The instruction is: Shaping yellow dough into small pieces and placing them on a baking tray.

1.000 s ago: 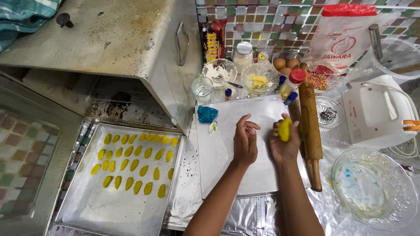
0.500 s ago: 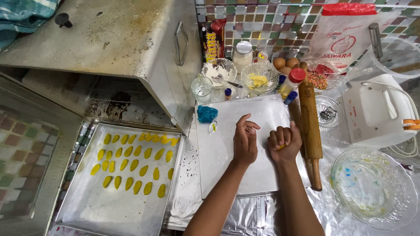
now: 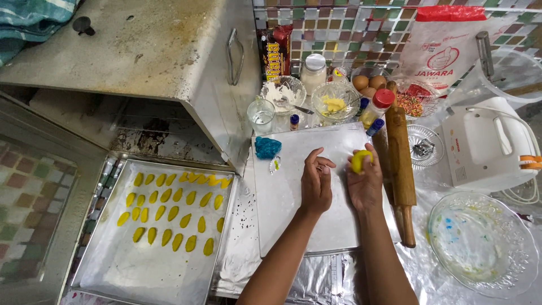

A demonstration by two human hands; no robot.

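On the white board (image 3: 293,197), the right hand (image 3: 366,183) pinches yellow dough (image 3: 359,160); the left hand (image 3: 316,183) rests open, holding nothing.

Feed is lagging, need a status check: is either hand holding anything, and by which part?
The right hand grips a yellow dough lump by its lower end, in the fingertips. The left hand holds nothing, over the white board.

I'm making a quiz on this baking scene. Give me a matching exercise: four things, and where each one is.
Things:
1. yellow dough
2. blue dough
3. rolling pin
4. glass bowl

Places:
A. top left corner of the white board
B. along the board's right edge
C. in the right hand
D. far right, in front of the mixer

Pairs: 1-C, 2-A, 3-B, 4-D
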